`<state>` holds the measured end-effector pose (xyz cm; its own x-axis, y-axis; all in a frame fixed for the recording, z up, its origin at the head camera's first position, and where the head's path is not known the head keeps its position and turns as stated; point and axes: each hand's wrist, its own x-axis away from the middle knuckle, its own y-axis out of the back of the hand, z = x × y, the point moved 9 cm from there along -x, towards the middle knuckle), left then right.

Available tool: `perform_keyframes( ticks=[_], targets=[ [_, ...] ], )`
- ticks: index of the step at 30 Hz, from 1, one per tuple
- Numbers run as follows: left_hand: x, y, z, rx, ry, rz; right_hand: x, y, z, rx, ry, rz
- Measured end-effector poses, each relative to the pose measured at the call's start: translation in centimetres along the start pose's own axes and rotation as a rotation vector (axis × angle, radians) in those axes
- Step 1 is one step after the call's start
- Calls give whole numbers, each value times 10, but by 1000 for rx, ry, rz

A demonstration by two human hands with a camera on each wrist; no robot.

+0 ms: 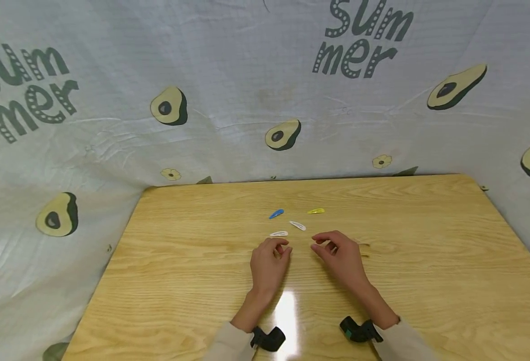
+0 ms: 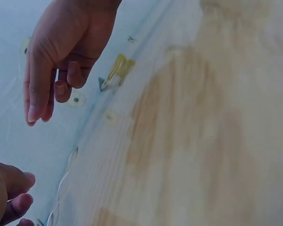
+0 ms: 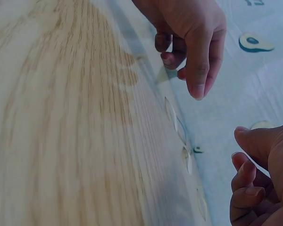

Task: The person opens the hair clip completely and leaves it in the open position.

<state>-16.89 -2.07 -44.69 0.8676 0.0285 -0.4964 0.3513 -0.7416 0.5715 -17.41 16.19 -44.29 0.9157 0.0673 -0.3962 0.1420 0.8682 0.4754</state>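
My left hand (image 1: 267,268) hovers low over the wooden table, fingers loosely bent, with nothing seen between thumb and fingertips. Opposite it, my right hand (image 1: 342,258) has a similar loose curl, a gap between thumb and forefinger. Just beyond the left fingertips lies a white hair clip (image 1: 279,233); another white hair clip (image 1: 298,225) lies slantwise between and ahead of the hands. Farther back are a blue hair clip (image 1: 276,214) and a yellow hair clip (image 1: 316,211). Beside the right hand, thin yellowish-brown pieces (image 1: 365,255) are partly hidden; their kind is unclear.
The wooden table (image 1: 179,250) reaches back to a pale cloth (image 1: 228,125) printed with avocados and lettering. A bright reflection crosses the tabletop between the forearms. Each wrist carries a black camera, such as the left wrist camera (image 1: 268,339).
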Motion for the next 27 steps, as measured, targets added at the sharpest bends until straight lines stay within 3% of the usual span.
perform_keyframes(
  ticks=[13,21,27],
  targets=[
    [-23,23,41,92,50,-50,-17,-37,1,-90,-55,0],
    [-33,20,57,117,97,-4,-25,-59,1,-118,-89,30],
    [-37,12,67,93,128,53,-32,-74,1,-57,-106,35]
  ],
)
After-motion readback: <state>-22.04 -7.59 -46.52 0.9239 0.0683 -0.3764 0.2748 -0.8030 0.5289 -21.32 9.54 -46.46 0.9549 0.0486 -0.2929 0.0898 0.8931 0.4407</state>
